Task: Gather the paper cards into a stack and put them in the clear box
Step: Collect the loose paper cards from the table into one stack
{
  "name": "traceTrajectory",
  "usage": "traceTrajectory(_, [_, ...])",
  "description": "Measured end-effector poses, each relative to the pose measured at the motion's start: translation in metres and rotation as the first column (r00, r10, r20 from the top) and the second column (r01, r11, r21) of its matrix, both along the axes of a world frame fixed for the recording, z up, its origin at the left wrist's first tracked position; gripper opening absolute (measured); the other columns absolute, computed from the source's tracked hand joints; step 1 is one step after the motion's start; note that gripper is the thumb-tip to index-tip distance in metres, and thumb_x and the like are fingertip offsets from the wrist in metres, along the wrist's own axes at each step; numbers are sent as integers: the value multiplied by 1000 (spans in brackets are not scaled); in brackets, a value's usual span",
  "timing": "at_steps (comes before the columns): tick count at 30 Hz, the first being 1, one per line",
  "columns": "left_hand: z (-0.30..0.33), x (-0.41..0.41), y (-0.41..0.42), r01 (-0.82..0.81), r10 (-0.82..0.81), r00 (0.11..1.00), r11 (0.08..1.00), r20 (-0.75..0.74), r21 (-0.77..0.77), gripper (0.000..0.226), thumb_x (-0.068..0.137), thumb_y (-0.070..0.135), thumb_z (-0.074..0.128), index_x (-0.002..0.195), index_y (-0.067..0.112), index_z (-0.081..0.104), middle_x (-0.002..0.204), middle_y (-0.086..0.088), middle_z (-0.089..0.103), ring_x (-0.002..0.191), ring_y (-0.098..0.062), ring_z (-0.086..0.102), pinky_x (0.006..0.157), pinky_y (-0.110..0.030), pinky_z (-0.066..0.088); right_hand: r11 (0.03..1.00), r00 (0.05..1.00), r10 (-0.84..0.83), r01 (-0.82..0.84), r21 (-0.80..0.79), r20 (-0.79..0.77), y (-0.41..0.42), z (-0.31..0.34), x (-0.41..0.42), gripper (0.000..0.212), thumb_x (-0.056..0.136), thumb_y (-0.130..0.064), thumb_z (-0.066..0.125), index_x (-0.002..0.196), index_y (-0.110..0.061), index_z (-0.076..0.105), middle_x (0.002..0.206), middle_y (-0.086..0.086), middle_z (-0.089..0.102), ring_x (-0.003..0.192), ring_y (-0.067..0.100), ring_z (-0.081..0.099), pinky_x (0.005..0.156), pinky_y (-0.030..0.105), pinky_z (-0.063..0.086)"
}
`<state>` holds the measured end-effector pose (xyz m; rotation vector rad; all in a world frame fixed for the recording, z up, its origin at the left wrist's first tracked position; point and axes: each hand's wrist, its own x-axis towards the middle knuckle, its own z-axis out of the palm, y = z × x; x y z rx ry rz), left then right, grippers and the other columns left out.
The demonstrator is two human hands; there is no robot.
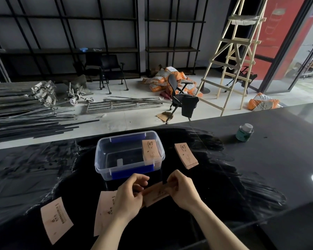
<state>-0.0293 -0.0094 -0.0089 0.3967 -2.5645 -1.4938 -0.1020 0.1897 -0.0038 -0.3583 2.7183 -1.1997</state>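
Paper cards (156, 193) are pinched as a small stack between the left hand (129, 195) and right hand (183, 191), just before the clear box (128, 155)'s near edge. Another stack (186, 156) lies right of the box, one is seen inside it (150, 150), and loose cards (55, 220) are spread at left on open dark table (260, 168).

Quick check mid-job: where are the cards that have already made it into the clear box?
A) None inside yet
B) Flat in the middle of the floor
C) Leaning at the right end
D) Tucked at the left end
C: a small stack of cards leans against the right end wall of the clear box; the rest of its floor is bare.
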Motion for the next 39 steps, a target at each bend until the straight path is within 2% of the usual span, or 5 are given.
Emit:
traceTrajectory(10, [7, 10, -2, -125, 131, 989, 988, -75, 86, 48, 87, -12, 56, 97, 33, 66, 97, 16, 72, 93, -2, 69, 78, -21, 58, 989, 971, 146, -138, 57, -192, -7, -8, 4, 25, 88, -13, 77, 101, -34, 76, 96, -13, 78, 86, 3, 73, 75, 27, 61])
traceTrajectory(13, [6, 28, -21, -338, 361, 932, 891, 22, -304, 17, 92, 33, 68, 103, 33, 56, 104, 12, 66, 86, -2, 65, 68, -27, 57, 986, 965, 165, -154, 68, -205, -9, -7, 1, 22, 90, -12, 76, 98, -33, 73, 91, -13, 77, 81, 4, 70, 71, 31, 60])
traceTrajectory(18, [1, 41, -39, -143, 438, 809, 794, 392, -591, 88, 60, 82, 71, 122, 24, 46, 120, 0, 55, 112, -22, 63, 70, -33, 51, 976, 959, 213, -198, 93, -186, -15, -5, -1, 23, 94, -11, 71, 98, -33, 70, 94, -14, 74, 84, 4, 68, 73, 27, 58])
traceTrajectory(33, [10, 34, -46, -373, 384, 921, 918, 70, -134, 46, 84, 3, 78, 97, 43, 59, 100, 11, 72, 96, -12, 71, 79, -28, 55, 953, 948, 294, -281, 117, -120, -14, -1, -4, 23, 93, -11, 71, 98, -33, 69, 96, -13, 71, 84, 3, 66, 67, 15, 48])
traceTrajectory(39, [21, 13, -32, -79, 79, 997, 995, -10, -58, 37, 89, 3, 76, 91, 39, 67, 94, 29, 74, 91, 6, 71, 81, -16, 54, 960, 951, 277, -266, 91, -136, -21, -3, 0, 29, 89, -12, 72, 107, -34, 68, 103, -10, 76, 88, 8, 70, 75, 27, 58])
